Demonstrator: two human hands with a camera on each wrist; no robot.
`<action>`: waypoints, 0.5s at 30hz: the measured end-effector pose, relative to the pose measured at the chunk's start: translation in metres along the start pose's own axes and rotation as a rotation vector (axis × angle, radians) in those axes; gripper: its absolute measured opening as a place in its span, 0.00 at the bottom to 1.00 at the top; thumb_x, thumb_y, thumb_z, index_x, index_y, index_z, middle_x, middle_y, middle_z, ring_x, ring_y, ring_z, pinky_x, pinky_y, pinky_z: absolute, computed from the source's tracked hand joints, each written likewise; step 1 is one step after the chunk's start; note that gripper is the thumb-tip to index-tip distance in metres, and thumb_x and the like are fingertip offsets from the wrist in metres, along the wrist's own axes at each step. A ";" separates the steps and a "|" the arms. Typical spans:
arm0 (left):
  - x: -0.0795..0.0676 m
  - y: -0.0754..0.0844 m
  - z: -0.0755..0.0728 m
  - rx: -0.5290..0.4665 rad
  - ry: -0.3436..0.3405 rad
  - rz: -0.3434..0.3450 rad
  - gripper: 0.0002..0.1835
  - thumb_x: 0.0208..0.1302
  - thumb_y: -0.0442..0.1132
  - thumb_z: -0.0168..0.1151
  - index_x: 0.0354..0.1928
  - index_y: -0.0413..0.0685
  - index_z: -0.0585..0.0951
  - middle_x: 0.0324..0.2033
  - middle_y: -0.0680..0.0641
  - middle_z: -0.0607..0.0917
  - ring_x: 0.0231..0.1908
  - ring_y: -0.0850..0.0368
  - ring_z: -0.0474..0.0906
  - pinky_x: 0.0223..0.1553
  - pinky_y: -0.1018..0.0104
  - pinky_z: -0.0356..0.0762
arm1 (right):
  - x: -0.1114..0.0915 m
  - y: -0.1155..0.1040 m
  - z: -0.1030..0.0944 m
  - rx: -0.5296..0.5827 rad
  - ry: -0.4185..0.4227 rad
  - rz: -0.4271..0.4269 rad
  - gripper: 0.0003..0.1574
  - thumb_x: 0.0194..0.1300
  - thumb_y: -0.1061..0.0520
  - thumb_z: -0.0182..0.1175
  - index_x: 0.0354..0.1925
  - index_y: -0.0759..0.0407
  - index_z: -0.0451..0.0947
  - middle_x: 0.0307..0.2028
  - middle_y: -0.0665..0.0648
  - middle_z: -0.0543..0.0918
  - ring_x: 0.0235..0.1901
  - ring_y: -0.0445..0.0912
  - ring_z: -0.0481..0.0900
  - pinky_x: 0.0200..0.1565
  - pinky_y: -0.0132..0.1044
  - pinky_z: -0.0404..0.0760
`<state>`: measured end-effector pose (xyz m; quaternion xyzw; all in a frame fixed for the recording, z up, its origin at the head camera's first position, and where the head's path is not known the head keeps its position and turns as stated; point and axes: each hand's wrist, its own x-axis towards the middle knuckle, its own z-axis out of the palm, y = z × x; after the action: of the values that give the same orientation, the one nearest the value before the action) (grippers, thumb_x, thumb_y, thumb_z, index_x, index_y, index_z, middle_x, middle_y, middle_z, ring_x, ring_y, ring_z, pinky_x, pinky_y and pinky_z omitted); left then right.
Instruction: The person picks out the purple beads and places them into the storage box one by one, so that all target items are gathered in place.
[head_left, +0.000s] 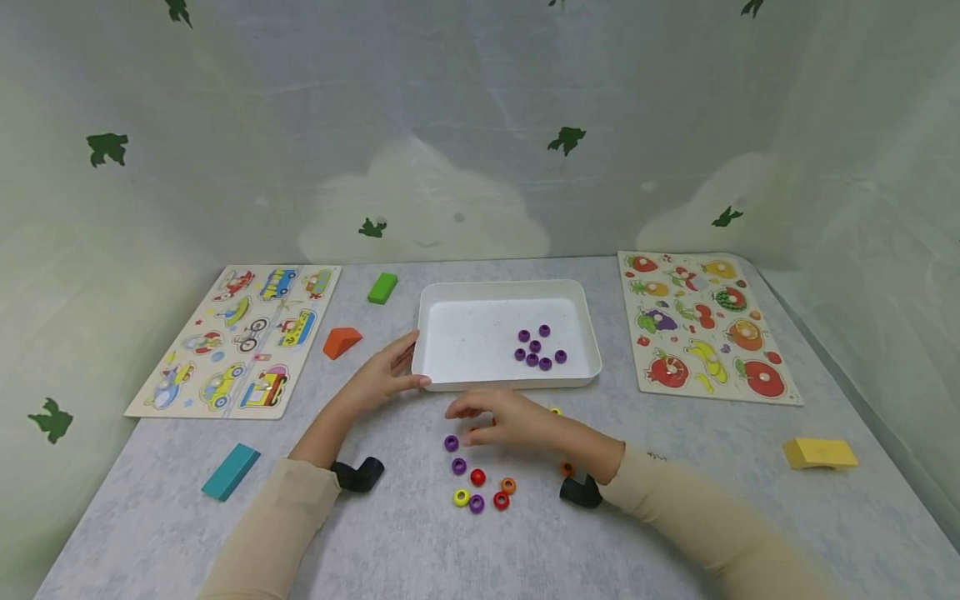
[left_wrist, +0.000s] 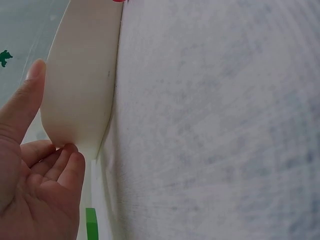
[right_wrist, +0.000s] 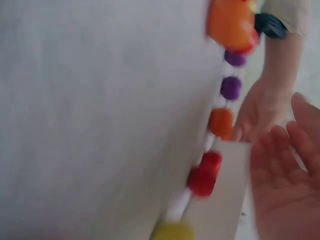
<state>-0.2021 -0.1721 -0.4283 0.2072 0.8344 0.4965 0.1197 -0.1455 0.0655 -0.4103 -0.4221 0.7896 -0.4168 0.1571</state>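
Note:
A white tray (head_left: 465, 333) holds several purple beads (head_left: 545, 331) toward its right side. My left hand (head_left: 381, 377) holds the tray's near left corner, thumb along the front and fingers against the left side. The left wrist view shows bent fingertips touching the tray wall (left_wrist: 82, 80). Just in front of the tray, my right hand (head_left: 517, 419) hovers over loose beads with fingers loosely bent and nothing in them. Purple (head_left: 459, 467), red (head_left: 477, 477), yellow (head_left: 461, 497) and orange beads (head_left: 508, 485) lie on the table before it. The right hand and forearm partly cover others.
A vehicle puzzle board (head_left: 243, 342) lies at the left and a fruit puzzle board (head_left: 705, 329) at the right. Blocks are spread around: green (head_left: 382, 288), orange (head_left: 342, 342), teal (head_left: 231, 472) and yellow (head_left: 820, 453). A pale curtain (head_left: 465, 125) closes off the back.

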 end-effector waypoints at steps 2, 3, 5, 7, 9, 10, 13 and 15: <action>0.000 0.000 0.000 -0.002 0.002 -0.012 0.46 0.43 0.45 0.63 0.62 0.44 0.49 0.60 0.45 0.51 0.58 0.52 0.51 0.54 0.62 0.56 | 0.003 0.003 0.008 -0.028 -0.037 -0.003 0.20 0.51 0.56 0.58 0.45 0.55 0.71 0.41 0.49 0.74 0.40 0.40 0.71 0.40 0.27 0.71; 0.000 0.001 0.000 -0.004 0.003 -0.019 0.46 0.43 0.45 0.63 0.62 0.44 0.49 0.60 0.45 0.50 0.58 0.52 0.51 0.54 0.62 0.56 | 0.004 0.005 0.011 -0.041 -0.053 -0.007 0.20 0.51 0.56 0.57 0.45 0.55 0.71 0.41 0.47 0.74 0.39 0.39 0.71 0.40 0.25 0.70; 0.000 0.002 0.000 -0.016 0.000 -0.043 0.47 0.42 0.46 0.63 0.62 0.45 0.48 0.60 0.47 0.50 0.58 0.53 0.50 0.54 0.62 0.55 | 0.006 0.007 0.016 -0.085 -0.074 -0.014 0.18 0.52 0.56 0.57 0.44 0.54 0.72 0.40 0.45 0.74 0.38 0.36 0.70 0.40 0.23 0.69; -0.001 0.003 -0.001 -0.016 -0.003 -0.058 0.47 0.42 0.47 0.63 0.62 0.45 0.48 0.61 0.46 0.49 0.58 0.53 0.49 0.54 0.62 0.54 | 0.007 0.009 0.019 -0.124 -0.089 -0.024 0.16 0.52 0.56 0.56 0.43 0.53 0.73 0.39 0.43 0.74 0.37 0.34 0.69 0.40 0.22 0.68; -0.001 0.004 -0.001 -0.012 -0.003 -0.072 0.47 0.41 0.47 0.63 0.62 0.46 0.48 0.61 0.47 0.49 0.58 0.54 0.49 0.54 0.63 0.54 | 0.008 0.010 0.021 -0.158 -0.094 -0.034 0.14 0.53 0.57 0.56 0.41 0.52 0.73 0.38 0.42 0.74 0.38 0.32 0.68 0.41 0.21 0.67; -0.001 0.004 -0.001 -0.012 -0.005 -0.075 0.47 0.41 0.47 0.63 0.62 0.47 0.48 0.61 0.47 0.49 0.58 0.54 0.49 0.54 0.63 0.54 | 0.009 0.009 0.022 -0.173 -0.093 -0.039 0.13 0.53 0.57 0.56 0.41 0.52 0.74 0.38 0.41 0.74 0.38 0.32 0.68 0.41 0.21 0.67; 0.000 0.004 -0.001 -0.005 -0.007 -0.075 0.47 0.41 0.48 0.63 0.62 0.47 0.48 0.61 0.48 0.49 0.58 0.54 0.49 0.54 0.64 0.55 | 0.009 0.008 0.023 -0.191 -0.081 -0.028 0.12 0.53 0.57 0.55 0.39 0.52 0.75 0.36 0.41 0.74 0.37 0.31 0.68 0.40 0.21 0.68; 0.000 0.003 -0.001 -0.004 -0.004 -0.077 0.47 0.41 0.48 0.63 0.62 0.47 0.48 0.61 0.49 0.49 0.58 0.55 0.50 0.54 0.64 0.55 | 0.009 0.006 0.021 -0.186 -0.063 -0.011 0.11 0.54 0.56 0.55 0.39 0.52 0.75 0.35 0.40 0.74 0.36 0.31 0.68 0.38 0.21 0.68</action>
<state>-0.2017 -0.1716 -0.4257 0.1758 0.8404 0.4929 0.1408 -0.1411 0.0493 -0.4267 -0.4523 0.8171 -0.3292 0.1395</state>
